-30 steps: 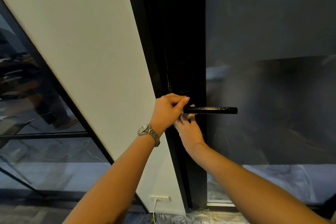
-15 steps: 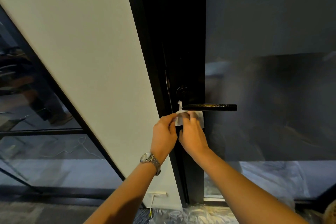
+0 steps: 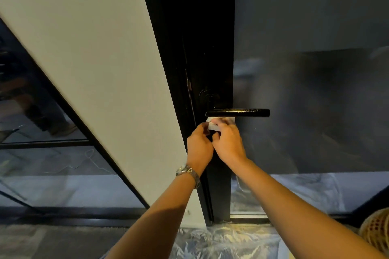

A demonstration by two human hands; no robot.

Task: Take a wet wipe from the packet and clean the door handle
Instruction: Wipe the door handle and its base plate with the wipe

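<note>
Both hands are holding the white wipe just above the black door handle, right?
Not quite. The head view shows the left hand and right hand holding the white wipe just below the black door handle, not above it.

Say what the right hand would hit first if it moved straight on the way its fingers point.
Probably the door handle: the right hand, pinching the wet wipe, points up at the bar's underside just above it. Depth is unclear, though.

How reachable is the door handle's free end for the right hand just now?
Probably yes: the right hand, holding the wet wipe with the left hand, sits just below the door handle, nothing between.
</note>
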